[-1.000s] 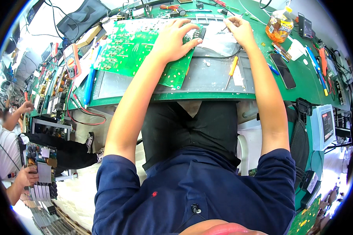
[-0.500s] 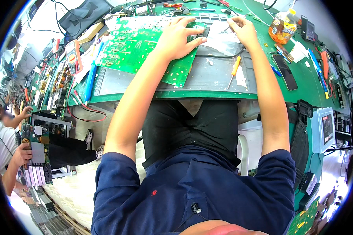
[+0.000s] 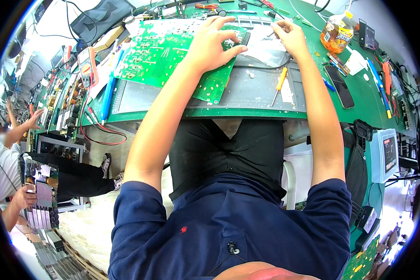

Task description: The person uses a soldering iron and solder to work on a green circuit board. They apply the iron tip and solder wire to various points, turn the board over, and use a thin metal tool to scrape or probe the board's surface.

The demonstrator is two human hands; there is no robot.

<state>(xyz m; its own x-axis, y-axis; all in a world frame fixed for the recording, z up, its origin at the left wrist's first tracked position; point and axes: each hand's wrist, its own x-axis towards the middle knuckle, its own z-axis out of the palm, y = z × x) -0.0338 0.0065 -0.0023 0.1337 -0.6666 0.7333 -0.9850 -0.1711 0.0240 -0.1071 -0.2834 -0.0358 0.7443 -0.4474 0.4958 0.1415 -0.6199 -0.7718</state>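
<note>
left hand point(image 3: 210, 46) spread flat on the large green printed circuit board point(image 3: 172, 56), fingers apart, pressing it down against the grey work mat point(image 3: 252, 93) on the green bench point(image 3: 359, 100). right hand point(image 3: 291, 38) pinched shut on a thin metal tool point(image 3: 271, 32); too small to tell what kind. tip aimed near the board's right edge, beside a small black block point(image 3: 244, 38) at the left fingertips. looks like detail work on the board in hand, probably probing or picking at one spot; next move would call for a steady board and a fine, short reach with the tool tip. yellow-handled screwdriver point(image 3: 279, 84) loose on the mat, close under the right wrist, easy to knock. black phone point(image 3: 339, 86) and orange-filled bottle point(image 3: 338, 32) off to the right, clear of the work. blue pen-like tool point(image 3: 108, 91) and yellow multimeter point(image 3: 88, 65) to the left. another person point(image 3: 4, 163) far left holding a separate board point(image 3: 42, 191).
</note>
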